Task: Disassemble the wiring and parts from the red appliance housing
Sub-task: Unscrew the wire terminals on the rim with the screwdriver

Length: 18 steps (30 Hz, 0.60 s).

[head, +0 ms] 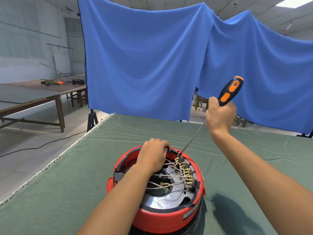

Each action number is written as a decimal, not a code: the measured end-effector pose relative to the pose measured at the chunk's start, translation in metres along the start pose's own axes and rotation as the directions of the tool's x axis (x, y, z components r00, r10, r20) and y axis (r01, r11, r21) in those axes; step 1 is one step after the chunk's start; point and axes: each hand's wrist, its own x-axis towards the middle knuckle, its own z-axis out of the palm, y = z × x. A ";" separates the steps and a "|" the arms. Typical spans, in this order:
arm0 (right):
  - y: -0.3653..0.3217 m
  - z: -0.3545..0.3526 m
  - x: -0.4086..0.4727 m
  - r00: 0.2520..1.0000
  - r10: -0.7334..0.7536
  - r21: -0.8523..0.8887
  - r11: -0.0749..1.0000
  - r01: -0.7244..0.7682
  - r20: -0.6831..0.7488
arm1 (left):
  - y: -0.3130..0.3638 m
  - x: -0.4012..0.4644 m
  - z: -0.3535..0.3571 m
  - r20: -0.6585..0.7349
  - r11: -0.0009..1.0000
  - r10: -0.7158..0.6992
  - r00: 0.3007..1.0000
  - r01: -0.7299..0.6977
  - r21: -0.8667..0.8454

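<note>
A: Why do we grip the far rim of the red housing (pixel 162 216) with our left hand (pixel 152 156)?

B: To steady it on the green cloth (pixel 71 175) while our right hand (pixel 220 114), wrapped round the screwdriver (pixel 230 91), works the terminal row (pixel 186 172).

A: How does the tool lie?

B: Its long axis slants from the handle, upper right, down-left to the tip at the farthest brass terminal; the white wires (pixel 171 177) fan inward from that row

red appliance housing (pixel 162 216) | round; upside down on green cloth; white wiring (pixel 171 183), brass terminals (pixel 187 173) exposed
</note>
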 end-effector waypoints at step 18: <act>-0.023 0.006 -0.041 0.912 -0.375 0.027 0.926 0.376 0.169 | 0.018 0.003 0.004 0.007 0.970 -0.024 1.000 0.021 0.241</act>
